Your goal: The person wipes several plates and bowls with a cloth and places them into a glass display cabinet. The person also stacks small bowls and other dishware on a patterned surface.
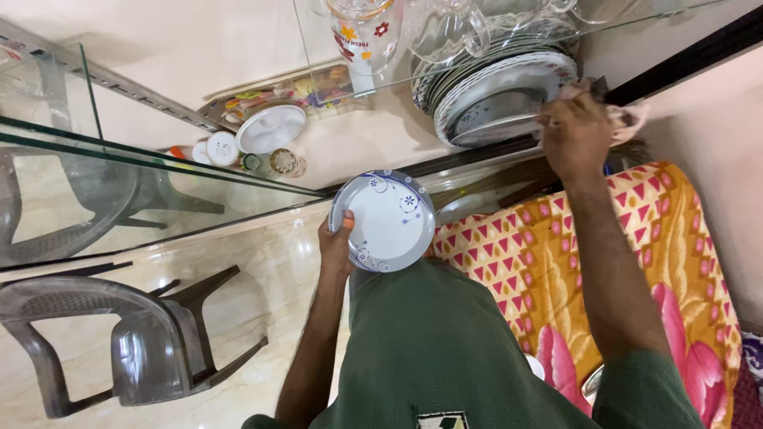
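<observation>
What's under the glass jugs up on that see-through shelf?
Under the glass jugs, through the glass shelf, a stack of plates shows, white with patterned rims. The right hand touches its edge. The lower plates are covered, so their faces cannot be seen.

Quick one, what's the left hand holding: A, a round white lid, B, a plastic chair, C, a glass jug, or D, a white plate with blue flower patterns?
D: the left hand grips the rim of a white plate with blue flower patterns, while the right hand reaches to the stacked plates on the shelf.
</observation>
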